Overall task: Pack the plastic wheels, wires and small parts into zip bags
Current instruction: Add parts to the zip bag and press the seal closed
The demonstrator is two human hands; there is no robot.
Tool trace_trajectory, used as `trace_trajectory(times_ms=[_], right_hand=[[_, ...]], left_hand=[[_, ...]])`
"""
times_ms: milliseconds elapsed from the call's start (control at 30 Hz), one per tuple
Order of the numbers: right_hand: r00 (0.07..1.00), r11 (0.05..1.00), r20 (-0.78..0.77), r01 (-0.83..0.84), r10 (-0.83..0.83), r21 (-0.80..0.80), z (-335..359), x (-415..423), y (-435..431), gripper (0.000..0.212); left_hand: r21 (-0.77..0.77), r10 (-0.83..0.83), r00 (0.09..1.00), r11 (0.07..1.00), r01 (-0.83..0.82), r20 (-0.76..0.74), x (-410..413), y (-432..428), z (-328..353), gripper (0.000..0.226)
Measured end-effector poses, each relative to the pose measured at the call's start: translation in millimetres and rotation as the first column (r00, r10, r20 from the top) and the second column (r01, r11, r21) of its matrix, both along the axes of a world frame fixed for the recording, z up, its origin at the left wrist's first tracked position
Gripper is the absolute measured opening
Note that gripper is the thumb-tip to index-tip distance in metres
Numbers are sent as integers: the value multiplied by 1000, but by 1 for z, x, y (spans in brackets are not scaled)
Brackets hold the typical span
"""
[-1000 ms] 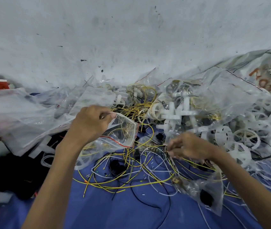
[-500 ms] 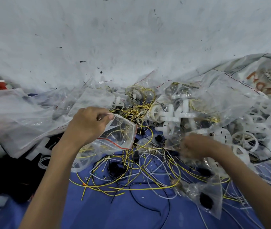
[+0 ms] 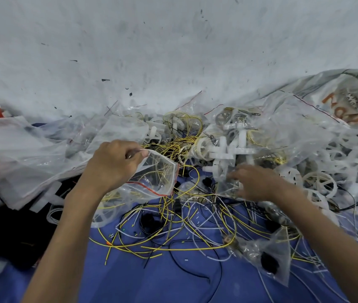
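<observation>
Packing far from done: left hand point(image 3: 112, 165) pinches open bag point(image 3: 159, 174); right hand point(image 3: 255, 182), blurred among parts point(image 3: 228, 152), grip unclear. Loose wires point(image 3: 162, 249) strewn across mat point(image 3: 130, 281) centre; wheels point(image 3: 320, 184) heaped at right edge.

Small packing workshop: heaped plastic wheels point(image 3: 317, 184), wires point(image 3: 195, 215), zip bags point(image 3: 20, 149), scuffed wall point(image 3: 173, 51).

A blue sheet point(image 3: 151, 281) carries a loose tangle of yellow, white and black wires point(image 3: 173, 249) across its middle. White plastic wheels point(image 3: 317, 182) lie toward its right edge and clear bags point(image 3: 20, 154) are heaped along its left.
</observation>
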State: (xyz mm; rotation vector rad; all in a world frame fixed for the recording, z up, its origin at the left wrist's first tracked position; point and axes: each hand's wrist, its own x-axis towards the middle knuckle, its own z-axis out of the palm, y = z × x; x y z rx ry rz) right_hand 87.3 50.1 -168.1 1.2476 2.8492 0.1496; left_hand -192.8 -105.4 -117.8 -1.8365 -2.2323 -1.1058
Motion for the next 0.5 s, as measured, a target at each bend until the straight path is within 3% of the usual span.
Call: trace_trajectory(times_ms=[100, 267, 400, 500], right_hand=[[990, 989, 90, 96, -106, 113, -25, -9, 6, 43], [898, 969, -392, 239, -199, 58, -7, 17, 42, 7], [844, 973, -490, 224, -218, -46, -1, 31, 55, 25], [784, 969, -574, 145, -236, -200, 2, 39, 60, 9]], left_hand=[[3, -6, 1000, 1000, 6, -1, 0, -1, -1, 23], [26, -7, 1000, 1000, 7, -15, -1, -1, 0, 25], [29, -13, 1000, 999, 13, -6, -1, -1, 0, 24], [29, -9, 1000, 1000, 9, -1, -2, -1, 0, 26]])
